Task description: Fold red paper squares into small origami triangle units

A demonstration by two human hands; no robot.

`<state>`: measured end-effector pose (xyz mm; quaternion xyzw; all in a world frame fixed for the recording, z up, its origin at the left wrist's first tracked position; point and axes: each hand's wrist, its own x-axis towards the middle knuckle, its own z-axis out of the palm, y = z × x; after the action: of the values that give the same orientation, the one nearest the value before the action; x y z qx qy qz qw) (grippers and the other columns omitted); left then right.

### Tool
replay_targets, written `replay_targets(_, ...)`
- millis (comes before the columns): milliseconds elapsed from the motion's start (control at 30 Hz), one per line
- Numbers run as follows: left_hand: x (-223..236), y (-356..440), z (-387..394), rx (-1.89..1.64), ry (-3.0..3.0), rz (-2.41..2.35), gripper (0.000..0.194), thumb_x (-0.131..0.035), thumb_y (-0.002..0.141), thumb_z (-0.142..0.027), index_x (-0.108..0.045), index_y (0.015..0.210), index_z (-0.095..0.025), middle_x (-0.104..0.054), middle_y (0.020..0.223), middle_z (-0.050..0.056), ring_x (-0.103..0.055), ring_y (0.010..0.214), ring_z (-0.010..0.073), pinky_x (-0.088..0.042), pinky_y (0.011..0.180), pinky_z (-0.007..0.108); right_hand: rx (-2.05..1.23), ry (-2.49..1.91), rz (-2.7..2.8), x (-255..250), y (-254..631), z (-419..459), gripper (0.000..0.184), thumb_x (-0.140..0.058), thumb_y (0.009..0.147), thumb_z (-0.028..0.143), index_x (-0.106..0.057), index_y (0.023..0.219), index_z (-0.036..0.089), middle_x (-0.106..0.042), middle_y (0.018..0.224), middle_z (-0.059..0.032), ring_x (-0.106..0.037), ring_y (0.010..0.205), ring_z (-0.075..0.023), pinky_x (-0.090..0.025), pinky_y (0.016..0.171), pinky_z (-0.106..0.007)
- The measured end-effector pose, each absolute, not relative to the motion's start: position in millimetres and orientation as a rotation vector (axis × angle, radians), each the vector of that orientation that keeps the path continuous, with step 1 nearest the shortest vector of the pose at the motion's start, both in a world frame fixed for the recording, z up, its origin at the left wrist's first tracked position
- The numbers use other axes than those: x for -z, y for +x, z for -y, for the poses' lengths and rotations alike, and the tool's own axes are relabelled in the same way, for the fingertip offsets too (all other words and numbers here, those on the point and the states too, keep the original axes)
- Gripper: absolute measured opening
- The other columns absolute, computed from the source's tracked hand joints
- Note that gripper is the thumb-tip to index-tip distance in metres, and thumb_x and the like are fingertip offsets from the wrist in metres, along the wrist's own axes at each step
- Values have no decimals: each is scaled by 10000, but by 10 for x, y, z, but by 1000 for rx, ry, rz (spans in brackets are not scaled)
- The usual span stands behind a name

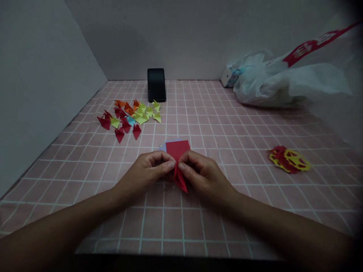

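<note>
My left hand (pixel 149 168) and my right hand (pixel 200 172) meet at the middle of a pink checked tabletop (pixel 241 132). Both pinch a small piece of red paper (pixel 180 181), folded to a point that hangs down between the thumbs. Just behind the hands lies a flat red paper sheet (pixel 178 147) on top of a pale purple sheet whose edge shows at the left. My fingers are curled and pressed together on the fold.
A heap of folded paper triangles (pixel 129 115), red, orange, yellow and one blue, lies at the back left. A black phone (pixel 156 84) leans against the back wall. White plastic bags (pixel 272 81) fill the back right. A red and yellow paper cut-out (pixel 289 159) lies at the right.
</note>
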<state>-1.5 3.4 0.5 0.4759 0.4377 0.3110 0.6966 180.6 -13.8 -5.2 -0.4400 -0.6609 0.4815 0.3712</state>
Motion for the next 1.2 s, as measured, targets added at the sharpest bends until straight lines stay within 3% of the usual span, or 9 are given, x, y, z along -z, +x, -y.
replay_targets(1200,9,-13,-39,-694,1023,-969,162,-744,784,-283,-653,765,-151,-619,719,-31,-564,665,90,-449,658,210,-1326,-1081,1592,73,1785,129,157,-530,894,180,-530,737,183,-542,657,29,-491,591,-101,-398,575,-238)
